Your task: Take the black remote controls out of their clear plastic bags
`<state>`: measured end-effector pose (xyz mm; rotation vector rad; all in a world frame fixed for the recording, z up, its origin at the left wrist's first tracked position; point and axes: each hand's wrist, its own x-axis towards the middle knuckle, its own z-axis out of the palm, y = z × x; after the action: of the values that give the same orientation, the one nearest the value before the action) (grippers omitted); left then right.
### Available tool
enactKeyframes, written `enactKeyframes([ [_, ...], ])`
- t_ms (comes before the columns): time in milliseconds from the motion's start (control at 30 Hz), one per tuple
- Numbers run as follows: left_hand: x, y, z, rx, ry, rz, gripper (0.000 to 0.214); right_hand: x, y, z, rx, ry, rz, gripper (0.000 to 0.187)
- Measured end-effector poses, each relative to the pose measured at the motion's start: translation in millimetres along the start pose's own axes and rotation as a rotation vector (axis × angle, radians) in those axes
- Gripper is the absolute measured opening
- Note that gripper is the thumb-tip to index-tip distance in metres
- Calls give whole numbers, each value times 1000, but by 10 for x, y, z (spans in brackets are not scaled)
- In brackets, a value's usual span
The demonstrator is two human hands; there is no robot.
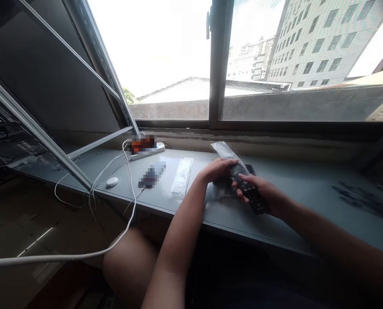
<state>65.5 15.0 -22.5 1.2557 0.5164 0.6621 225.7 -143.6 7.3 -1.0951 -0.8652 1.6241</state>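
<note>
A black remote control (254, 201) with several buttons is held slantwise over the table, its upper part inside a clear plastic sleeve (224, 150). My right hand (266, 191) is closed around the remote's middle, thumb on top and fingertips showing at its left side. With its fingers closed, my left hand (219, 168) grips the sleeve near the remote's upper end. Beneath both hands lies a dark thing in clear plastic (221, 189), mostly hidden, so its kind does not show. Left of my hands, flat clear plastic sleeves (181, 177) rest on the table.
The grey table (294, 171) runs along a window. On its left are a blurred-out phone-like thing (152, 175), a round white object (112, 182), a power strip (161, 147) and white cables (131, 171). Metal shelf posts (49, 141) slant there. Dark elongated things (366, 199) blur at right.
</note>
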Motion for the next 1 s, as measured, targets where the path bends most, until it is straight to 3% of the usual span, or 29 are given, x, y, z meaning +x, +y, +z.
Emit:
enactKeyframes([
  [200,8,40,-9,-19,-5,72,62,2,2,9,-9,-1,10,23],
  [433,-22,17,-15,66,-53,-96,61,11,7,-12,-37,7,9,28],
  [667,33,9,-55,47,-14,2,63,35,23,-49,-47,-18,-4,27],
  [867,-39,62,-16,103,-93,-97,59,49,43,-84,-89,-25,-3,36],
  [1000,-14,38,-21,59,-66,-48,60,67,66,-114,-62,-23,-13,29],
])
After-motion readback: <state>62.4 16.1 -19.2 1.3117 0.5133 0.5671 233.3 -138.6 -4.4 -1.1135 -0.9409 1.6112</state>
